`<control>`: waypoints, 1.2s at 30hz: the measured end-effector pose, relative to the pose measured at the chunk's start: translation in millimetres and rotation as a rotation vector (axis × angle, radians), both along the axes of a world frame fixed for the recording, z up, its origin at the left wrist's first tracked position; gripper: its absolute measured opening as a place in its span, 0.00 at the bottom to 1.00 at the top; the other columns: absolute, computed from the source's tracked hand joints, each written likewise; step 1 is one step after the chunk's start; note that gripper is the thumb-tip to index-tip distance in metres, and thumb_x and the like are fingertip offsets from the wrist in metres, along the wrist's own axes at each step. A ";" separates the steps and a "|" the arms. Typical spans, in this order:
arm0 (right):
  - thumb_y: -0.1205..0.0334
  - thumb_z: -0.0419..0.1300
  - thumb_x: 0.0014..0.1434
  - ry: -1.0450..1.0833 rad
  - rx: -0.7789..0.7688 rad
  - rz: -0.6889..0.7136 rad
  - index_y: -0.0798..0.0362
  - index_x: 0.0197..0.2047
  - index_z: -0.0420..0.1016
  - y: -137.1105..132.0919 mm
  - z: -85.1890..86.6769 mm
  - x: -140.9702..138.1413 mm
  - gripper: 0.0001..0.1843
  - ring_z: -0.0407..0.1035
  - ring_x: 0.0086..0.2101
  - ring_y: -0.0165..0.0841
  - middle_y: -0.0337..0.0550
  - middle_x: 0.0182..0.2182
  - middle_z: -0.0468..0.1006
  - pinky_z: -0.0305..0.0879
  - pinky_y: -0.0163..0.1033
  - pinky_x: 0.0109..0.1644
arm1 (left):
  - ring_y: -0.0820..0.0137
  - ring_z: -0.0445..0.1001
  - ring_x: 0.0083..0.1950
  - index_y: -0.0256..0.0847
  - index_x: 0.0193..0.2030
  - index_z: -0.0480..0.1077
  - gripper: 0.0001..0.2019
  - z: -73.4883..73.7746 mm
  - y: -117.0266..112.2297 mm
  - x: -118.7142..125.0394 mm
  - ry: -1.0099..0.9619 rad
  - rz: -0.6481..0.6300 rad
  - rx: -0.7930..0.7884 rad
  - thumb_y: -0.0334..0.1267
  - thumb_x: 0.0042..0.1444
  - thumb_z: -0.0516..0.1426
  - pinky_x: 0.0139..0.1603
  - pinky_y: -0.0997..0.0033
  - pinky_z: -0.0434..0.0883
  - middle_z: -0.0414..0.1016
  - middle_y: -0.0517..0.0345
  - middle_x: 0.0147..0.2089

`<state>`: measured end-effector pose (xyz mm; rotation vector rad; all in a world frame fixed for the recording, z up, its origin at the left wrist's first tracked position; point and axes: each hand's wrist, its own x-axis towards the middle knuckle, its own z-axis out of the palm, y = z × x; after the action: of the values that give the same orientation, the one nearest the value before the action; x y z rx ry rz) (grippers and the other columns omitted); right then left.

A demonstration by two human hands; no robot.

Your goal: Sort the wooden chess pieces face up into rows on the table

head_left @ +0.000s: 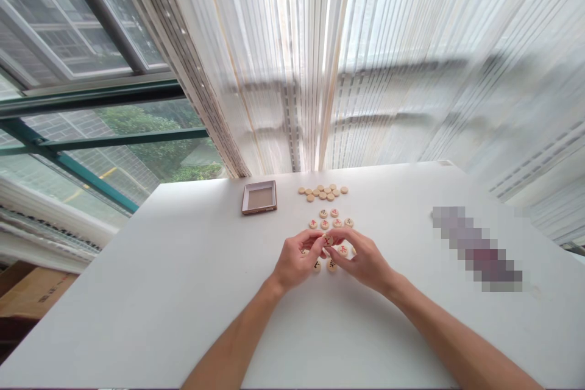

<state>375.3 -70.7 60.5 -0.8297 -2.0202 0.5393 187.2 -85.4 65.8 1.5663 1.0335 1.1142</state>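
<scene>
Round wooden game pieces lie on a white table (183,268). My left hand (296,261) and my right hand (361,259) meet over a cluster of them, fingers curled. Both pinch one disc with a red mark (328,241) between their fingertips. Several more marked pieces (329,219) lie just beyond the hands, and a few show under and beside the fingers. A second group of pieces, face down (322,192), lies farther back.
A small shallow brown box (259,197) sits at the back left of the pieces. White striped curtains (365,61) hang behind the table, with a window (91,73) on the left. A cardboard box (27,292) stands on the floor to the left.
</scene>
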 end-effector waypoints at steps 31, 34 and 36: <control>0.60 0.59 0.65 0.090 -0.147 -0.029 0.49 0.45 0.71 -0.7 2.8 0.2 0.05 0.75 0.32 0.33 0.40 0.32 0.79 0.74 0.38 0.39 | 0.69 0.80 0.39 0.40 0.52 0.72 0.14 -0.7 -1.2 -0.3 0.103 -0.017 0.163 0.40 0.61 0.60 0.41 0.70 0.78 0.80 0.52 0.42; 0.57 0.60 0.65 0.080 -0.163 -0.075 0.49 0.40 0.72 -1.0 2.3 -0.4 0.05 0.75 0.29 0.32 0.39 0.29 0.79 0.74 0.36 0.34 | 0.69 0.80 0.39 0.42 0.52 0.72 0.13 -1.0 -2.3 0.7 0.154 -0.020 0.205 0.39 0.60 0.59 0.42 0.70 0.78 0.81 0.53 0.43; 0.57 0.59 0.65 0.073 -0.160 -0.087 0.49 0.38 0.72 -1.2 2.3 -0.4 0.06 0.74 0.28 0.31 0.39 0.28 0.79 0.73 0.35 0.33 | 0.70 0.80 0.38 0.42 0.51 0.72 0.13 -0.8 -3.0 1.3 0.172 -0.016 0.218 0.39 0.60 0.59 0.42 0.70 0.78 0.81 0.54 0.44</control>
<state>374.9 -71.8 62.8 -0.9748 -1.8838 0.6783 188.5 -88.4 65.0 1.8675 1.0373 1.1261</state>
